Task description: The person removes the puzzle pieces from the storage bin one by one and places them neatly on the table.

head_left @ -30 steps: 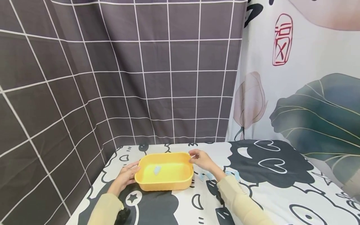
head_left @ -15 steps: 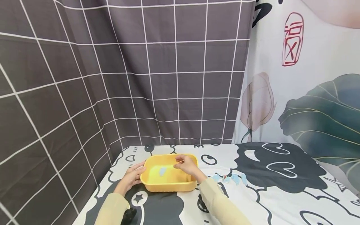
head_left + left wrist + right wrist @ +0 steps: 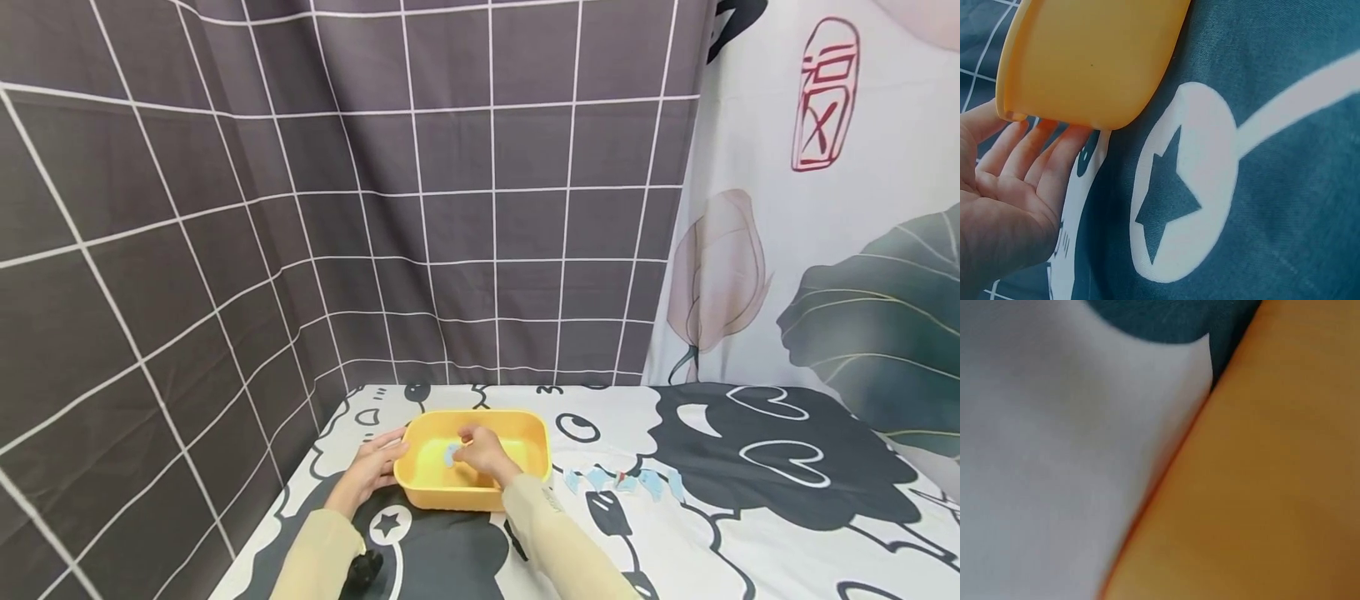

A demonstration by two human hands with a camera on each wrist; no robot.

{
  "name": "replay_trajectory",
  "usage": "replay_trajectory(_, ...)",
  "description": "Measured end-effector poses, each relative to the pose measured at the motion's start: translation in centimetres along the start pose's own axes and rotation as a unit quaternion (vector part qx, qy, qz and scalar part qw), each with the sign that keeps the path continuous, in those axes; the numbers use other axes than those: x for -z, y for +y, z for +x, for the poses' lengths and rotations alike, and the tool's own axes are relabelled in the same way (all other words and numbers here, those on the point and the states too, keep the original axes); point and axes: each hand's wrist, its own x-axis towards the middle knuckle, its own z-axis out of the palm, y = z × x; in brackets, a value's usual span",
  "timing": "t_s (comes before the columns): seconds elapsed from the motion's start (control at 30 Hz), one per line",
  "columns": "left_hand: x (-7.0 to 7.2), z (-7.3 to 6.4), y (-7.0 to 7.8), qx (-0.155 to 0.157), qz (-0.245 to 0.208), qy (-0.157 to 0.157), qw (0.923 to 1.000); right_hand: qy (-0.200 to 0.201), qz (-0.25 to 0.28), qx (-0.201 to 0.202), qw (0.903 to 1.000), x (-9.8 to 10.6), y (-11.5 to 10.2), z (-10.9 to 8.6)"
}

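Note:
A yellow plastic basin (image 3: pixel 472 498) sits on the patterned cloth, with a small light blue piece (image 3: pixel 452 454) on its floor. At the basin's left end, my left hand (image 3: pixel 372 469) holds the rim; the left wrist view has the thumb at the edge and the fingers against the outer wall. My right hand (image 3: pixel 483 454) reaches inside over the near wall, fingertips right at the blue piece and partly covering it. I cannot tell whether they pinch it. In the right wrist view only the basin's wall (image 3: pixel 1260 487) and cloth appear, without the fingers.
Several small light blue pieces (image 3: pixel 651 483) lie in a row right of the basin, with a small red bit (image 3: pixel 619 479) among them. A dark gridded curtain (image 3: pixel 495 208) hangs behind and to the left. A printed curtain (image 3: pixel 720 275) hangs at the right.
My right hand has moved from the basin's right rim leftward and down inside to the blue piece. The left hand stays at the left rim. The head view has shifted slightly rightward.

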Motion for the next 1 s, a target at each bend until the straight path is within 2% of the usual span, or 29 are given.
replay_trajectory(0.23,-0.1,0.4,-0.1,0.008,-0.015,-0.007,0.9998,-0.010,-0.001,-0.015,0.9998,-0.7,0.5,0.8)
replay_trajectory(0.47,0.1,0.2,-0.2,0.008,-0.014,-0.009,0.9998,-0.035,-0.024,-0.003,0.9991,-1.1,0.7,1.1)
replay_trajectory(0.7,-0.1,0.1,-0.5,0.007,-0.004,-0.034,0.9994,-0.009,-0.091,-0.005,0.9958,-1.4,0.7,0.7)
replay_trajectory(1.0,0.3,0.5,-0.5,0.006,-0.005,-0.024,0.9997,-0.011,-0.082,0.000,0.9965,-1.7,0.7,1.3)
